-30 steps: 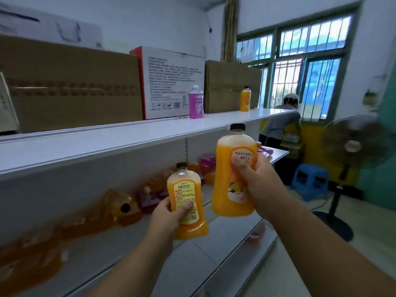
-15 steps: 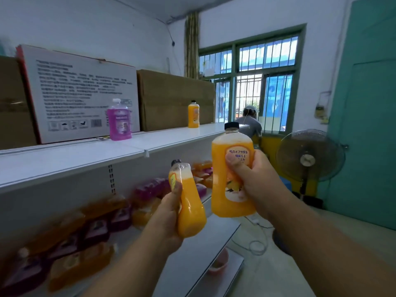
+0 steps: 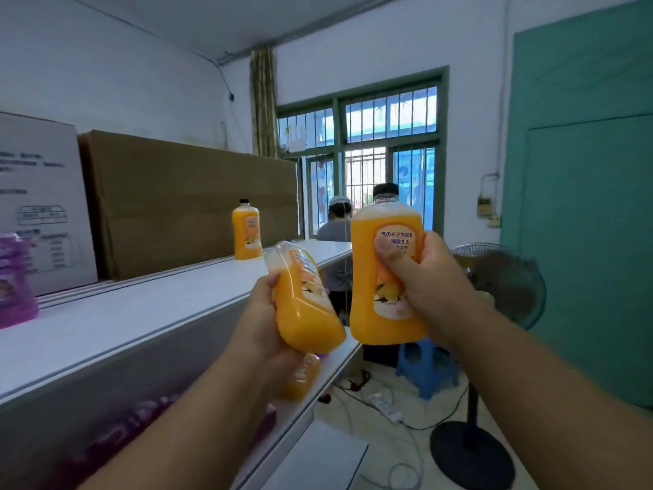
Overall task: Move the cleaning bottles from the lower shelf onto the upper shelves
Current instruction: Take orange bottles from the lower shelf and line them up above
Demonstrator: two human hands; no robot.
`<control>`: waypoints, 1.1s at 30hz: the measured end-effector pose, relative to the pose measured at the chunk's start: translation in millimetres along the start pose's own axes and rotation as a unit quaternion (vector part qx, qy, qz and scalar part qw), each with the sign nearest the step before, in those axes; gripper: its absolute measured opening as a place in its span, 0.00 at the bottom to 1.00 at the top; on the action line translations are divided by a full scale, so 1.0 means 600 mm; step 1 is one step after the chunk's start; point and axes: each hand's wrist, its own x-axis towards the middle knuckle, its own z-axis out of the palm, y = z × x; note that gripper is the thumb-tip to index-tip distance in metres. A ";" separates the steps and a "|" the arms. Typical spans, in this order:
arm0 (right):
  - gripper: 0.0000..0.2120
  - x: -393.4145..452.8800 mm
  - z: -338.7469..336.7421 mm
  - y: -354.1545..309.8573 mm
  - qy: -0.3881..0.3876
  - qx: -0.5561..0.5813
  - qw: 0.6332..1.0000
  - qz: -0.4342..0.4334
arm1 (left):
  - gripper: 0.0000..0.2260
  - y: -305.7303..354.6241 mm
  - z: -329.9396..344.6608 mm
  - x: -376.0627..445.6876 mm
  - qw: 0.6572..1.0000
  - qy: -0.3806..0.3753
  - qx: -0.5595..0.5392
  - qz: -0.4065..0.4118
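My left hand [image 3: 263, 323] grips a small orange bottle [image 3: 304, 295], tilted with its top leaning left toward the upper shelf [image 3: 141, 313]. My right hand [image 3: 420, 277] holds a larger orange bottle [image 3: 367, 277] upright with a black cap, level with the shelf's front edge. One orange bottle [image 3: 246, 229] stands far back on the upper shelf, and a purple bottle [image 3: 14, 281] stands at its left. On the lower shelf [image 3: 328, 358] lie blurred purple bottles [image 3: 141, 415] and an orange one [image 3: 302, 378], partly hidden by my left arm.
A brown carton [image 3: 190, 199] and a white printed box [image 3: 42, 192] fill the back of the upper shelf. A person [image 3: 335, 238] sits by the barred window. A standing fan [image 3: 494, 288], blue stool [image 3: 427, 366], power strip and cables occupy the floor on the right.
Both bottles rose to upper-shelf height as the view swung right along the shelves. The left bottle turned and tilted toward the shelf.
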 end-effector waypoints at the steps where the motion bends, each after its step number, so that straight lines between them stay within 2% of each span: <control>1: 0.42 0.026 -0.009 0.016 0.001 0.004 1.000 -0.004 | 0.35 0.000 0.009 0.031 1.000 -0.010 0.002 0.002; 4: 0.39 0.108 -0.036 0.074 -0.005 0.020 1.000 -0.016 | 0.43 -0.001 0.037 0.120 0.996 -0.011 0.067 0.052; 7: 0.38 0.198 -0.058 0.138 -0.031 0.034 0.999 -0.025 | 0.43 0.007 0.059 0.199 0.971 0.052 0.193 0.129; 11: 0.38 0.333 -0.063 0.197 -0.070 0.053 0.996 -0.032 | 0.34 0.045 0.089 0.294 0.930 0.133 0.249 0.236; 13: 0.40 0.395 -0.050 0.218 -0.097 0.049 0.993 -0.044 | 0.34 0.072 0.094 0.334 0.914 0.160 0.262 0.265; 18: 0.44 0.523 0.017 0.272 -0.136 0.046 0.988 -0.062 | 0.32 0.126 0.081 0.412 0.854 0.235 0.384 0.262; 23: 0.41 0.632 0.100 0.323 -0.167 0.061 0.981 -0.083 | 0.21 0.164 0.053 0.505 0.792 0.280 0.487 0.237; 27: 0.42 0.718 0.148 0.351 -0.182 0.082 0.976 -0.088 | 0.18 0.194 0.040 0.583 0.768 0.313 0.502 0.245; 30: 0.45 0.777 0.180 0.372 -0.203 0.087 0.972 -0.081 | 0.20 0.206 0.027 0.633 0.743 0.338 0.523 0.246; 33: 0.44 0.826 0.215 0.394 -0.244 0.095 0.961 -0.082 | 0.21 0.209 0.006 0.673 0.719 0.370 0.537 0.242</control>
